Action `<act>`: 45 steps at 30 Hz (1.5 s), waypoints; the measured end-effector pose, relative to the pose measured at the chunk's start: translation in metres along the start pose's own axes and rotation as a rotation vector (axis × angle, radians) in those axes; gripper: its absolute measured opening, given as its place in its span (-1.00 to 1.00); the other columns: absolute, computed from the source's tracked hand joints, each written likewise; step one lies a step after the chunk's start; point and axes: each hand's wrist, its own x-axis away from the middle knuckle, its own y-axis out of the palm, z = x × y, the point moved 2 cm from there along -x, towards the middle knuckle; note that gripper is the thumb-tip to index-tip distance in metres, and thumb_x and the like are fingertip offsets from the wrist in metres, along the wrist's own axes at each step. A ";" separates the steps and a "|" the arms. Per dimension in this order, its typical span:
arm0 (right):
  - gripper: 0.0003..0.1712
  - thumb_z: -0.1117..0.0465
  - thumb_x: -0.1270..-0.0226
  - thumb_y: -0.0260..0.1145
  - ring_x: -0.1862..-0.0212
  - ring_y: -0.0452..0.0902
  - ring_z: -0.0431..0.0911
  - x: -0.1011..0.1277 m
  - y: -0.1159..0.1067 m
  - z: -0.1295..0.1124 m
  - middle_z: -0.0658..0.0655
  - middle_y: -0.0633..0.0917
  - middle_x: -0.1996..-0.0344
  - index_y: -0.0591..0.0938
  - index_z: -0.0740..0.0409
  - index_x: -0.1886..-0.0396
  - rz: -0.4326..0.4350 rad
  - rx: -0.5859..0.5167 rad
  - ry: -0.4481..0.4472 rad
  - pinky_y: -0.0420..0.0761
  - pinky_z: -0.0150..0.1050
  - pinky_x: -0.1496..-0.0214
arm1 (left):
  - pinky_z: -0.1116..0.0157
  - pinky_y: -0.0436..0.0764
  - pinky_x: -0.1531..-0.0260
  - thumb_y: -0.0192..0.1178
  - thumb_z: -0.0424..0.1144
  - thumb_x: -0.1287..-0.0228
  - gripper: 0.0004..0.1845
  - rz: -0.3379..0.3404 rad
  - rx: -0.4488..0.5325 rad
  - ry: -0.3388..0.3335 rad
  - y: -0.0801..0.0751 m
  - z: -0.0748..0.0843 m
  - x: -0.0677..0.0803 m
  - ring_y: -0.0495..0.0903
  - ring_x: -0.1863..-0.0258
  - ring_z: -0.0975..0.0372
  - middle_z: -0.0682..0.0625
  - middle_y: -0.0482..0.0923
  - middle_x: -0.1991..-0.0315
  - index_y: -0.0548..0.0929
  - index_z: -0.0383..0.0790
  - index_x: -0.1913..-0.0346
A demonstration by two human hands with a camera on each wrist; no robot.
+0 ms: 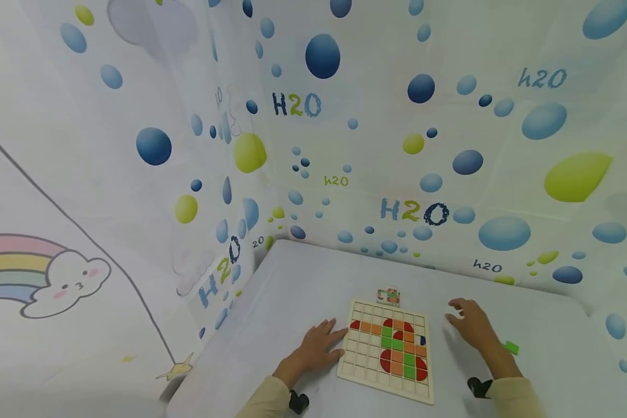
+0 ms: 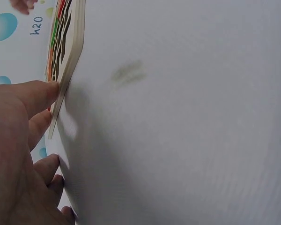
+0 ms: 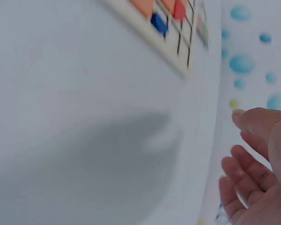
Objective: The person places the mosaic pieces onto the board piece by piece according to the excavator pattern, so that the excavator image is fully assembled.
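A square wooden grid board (image 1: 363,366) lies on the table, its right and upper cells filled with red, orange and green pieces. One dark blue piece (image 1: 422,341) sits in a cell by its right edge. My left hand (image 1: 316,347) rests at the board's left side, fingers spread; in the left wrist view the thumb (image 2: 44,93) touches the board's edge. Off to the right, my right hand (image 1: 472,325) hovers above the table with fingers loosely bent and nothing between them, as the right wrist view also shows. A green piece (image 1: 511,347) lies beside the right wrist.
A small card with a coloured pattern (image 1: 388,295) lies just beyond the board's far edge. The white table (image 1: 292,278) meets walls of printed cloth at the back and left. Dark straps hang at both wrists.
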 end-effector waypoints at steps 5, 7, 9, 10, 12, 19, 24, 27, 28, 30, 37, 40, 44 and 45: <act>-0.49 0.23 -0.52 0.28 -0.17 0.49 0.54 0.019 -0.028 0.048 0.68 0.53 -0.13 0.50 0.60 -0.22 -0.007 0.019 0.117 0.59 0.36 -0.13 | -0.22 0.16 -0.59 0.20 0.10 -0.55 -0.39 -0.005 0.007 -0.008 0.003 -0.003 0.000 0.17 -0.64 -0.11 -0.15 0.21 -0.65 0.42 0.19 -0.58; -0.46 0.20 -0.52 0.25 -0.18 0.43 0.59 0.027 -0.033 0.065 0.70 0.49 -0.17 0.46 0.60 -0.24 0.010 0.017 0.199 0.57 0.40 -0.10 | -0.23 0.15 -0.59 0.20 0.10 -0.54 -0.39 -0.005 0.013 -0.009 0.004 -0.004 0.000 0.16 -0.64 -0.11 -0.15 0.21 -0.65 0.42 0.20 -0.58; -0.42 0.18 -0.52 0.21 -0.20 0.37 0.64 0.035 -0.035 0.080 0.70 0.43 -0.22 0.42 0.58 -0.29 0.027 -0.003 0.305 0.55 0.42 -0.08 | -0.23 0.15 -0.59 0.19 0.11 -0.55 -0.39 -0.006 0.013 -0.009 0.005 -0.004 -0.001 0.16 -0.65 -0.11 -0.15 0.20 -0.65 0.42 0.21 -0.58; -0.41 0.17 -0.52 0.19 -0.20 0.34 0.66 0.038 -0.035 0.087 0.71 0.40 -0.23 0.40 0.57 -0.31 0.033 -0.019 0.362 0.53 0.44 -0.07 | -0.22 0.15 -0.59 0.19 0.11 -0.55 -0.39 -0.006 0.016 -0.009 0.005 -0.004 -0.001 0.16 -0.65 -0.11 -0.15 0.20 -0.66 0.41 0.21 -0.58; -0.42 0.18 -0.49 0.17 -0.19 0.31 0.68 0.043 -0.031 0.099 0.72 0.39 -0.22 0.39 0.55 -0.31 0.054 -0.039 0.457 0.51 0.44 -0.01 | -0.22 0.14 -0.59 0.18 0.12 -0.55 -0.39 -0.007 0.013 -0.009 0.005 -0.004 -0.001 0.15 -0.65 -0.10 -0.14 0.19 -0.66 0.41 0.22 -0.58; -0.59 0.28 -0.51 0.12 -0.08 0.39 0.59 0.047 -0.010 0.116 0.73 0.46 -0.05 0.54 0.57 -0.14 0.177 -0.050 0.483 0.53 0.29 0.13 | -0.25 0.14 -0.58 0.19 0.10 -0.56 -0.39 -0.002 0.022 -0.003 -0.001 -0.003 -0.001 0.15 -0.65 -0.12 -0.16 0.19 -0.65 0.41 0.20 -0.58; -0.56 0.29 -0.51 0.10 -0.15 0.44 0.57 0.050 -0.012 0.114 0.70 0.54 -0.09 0.53 0.63 -0.14 0.177 -0.066 0.433 0.52 0.37 -0.08 | -0.25 0.16 -0.58 0.18 0.09 -0.56 -0.40 0.004 0.017 0.004 0.001 -0.004 -0.002 0.17 -0.64 -0.13 -0.17 0.20 -0.65 0.42 0.18 -0.58; -0.48 0.28 -0.43 0.13 -0.20 0.41 0.57 0.055 -0.019 0.114 0.71 0.49 -0.16 0.47 0.65 -0.21 0.101 -0.082 0.433 0.50 0.41 -0.20 | -0.25 0.18 -0.57 0.18 0.10 -0.56 -0.40 0.004 0.013 0.011 0.003 -0.004 -0.002 0.17 -0.64 -0.13 -0.17 0.21 -0.65 0.42 0.17 -0.58; -0.46 0.29 -0.40 0.15 -0.21 0.41 0.58 0.056 -0.020 0.115 0.72 0.48 -0.17 0.46 0.65 -0.22 0.077 -0.075 0.423 0.50 0.41 -0.22 | -0.25 0.18 -0.57 0.18 0.10 -0.56 -0.40 0.004 0.016 0.012 0.003 -0.004 -0.002 0.17 -0.64 -0.13 -0.17 0.21 -0.65 0.42 0.17 -0.58; -0.43 0.31 -0.37 0.20 -0.20 0.42 0.56 0.058 -0.022 0.116 0.72 0.48 -0.17 0.44 0.66 -0.24 0.041 -0.064 0.407 0.51 0.41 -0.23 | -0.25 0.18 -0.57 0.18 0.10 -0.56 -0.40 0.005 0.010 0.014 0.003 -0.004 -0.002 0.18 -0.64 -0.13 -0.17 0.21 -0.65 0.42 0.17 -0.58; -0.47 0.32 -0.42 0.27 -0.04 0.52 0.46 0.065 -0.017 0.120 0.65 0.57 0.04 0.45 0.69 -0.19 0.011 -0.056 0.375 0.57 0.32 -0.07 | -0.26 0.19 -0.56 0.20 0.09 -0.55 -0.40 0.012 0.014 0.010 0.002 -0.004 -0.002 0.18 -0.63 -0.14 -0.17 0.22 -0.64 0.43 0.18 -0.57; -0.47 0.31 -0.43 0.29 0.04 0.56 0.38 0.069 -0.012 0.118 0.58 0.60 0.11 0.43 0.72 -0.17 0.016 -0.089 0.386 0.61 0.23 0.02 | -0.25 0.19 -0.56 0.19 0.10 -0.55 -0.40 0.006 0.010 0.010 0.003 -0.004 -0.002 0.18 -0.63 -0.13 -0.16 0.21 -0.65 0.42 0.18 -0.58; -0.46 0.29 -0.44 0.29 0.08 0.61 0.31 0.071 -0.004 0.109 0.55 0.63 0.13 0.43 0.71 -0.16 0.010 -0.126 0.373 0.65 0.17 0.07 | -0.25 0.20 -0.56 0.19 0.10 -0.55 -0.39 0.012 0.006 0.012 0.005 -0.005 -0.003 0.19 -0.63 -0.13 -0.16 0.22 -0.64 0.43 0.18 -0.58; -0.45 0.28 -0.44 0.29 0.08 0.62 0.31 0.071 -0.002 0.106 0.55 0.64 0.12 0.43 0.71 -0.16 0.002 -0.130 0.362 0.65 0.17 0.07 | -0.25 0.20 -0.56 0.20 0.10 -0.55 -0.39 0.013 0.006 0.013 0.005 -0.005 -0.004 0.19 -0.63 -0.13 -0.16 0.22 -0.64 0.43 0.18 -0.58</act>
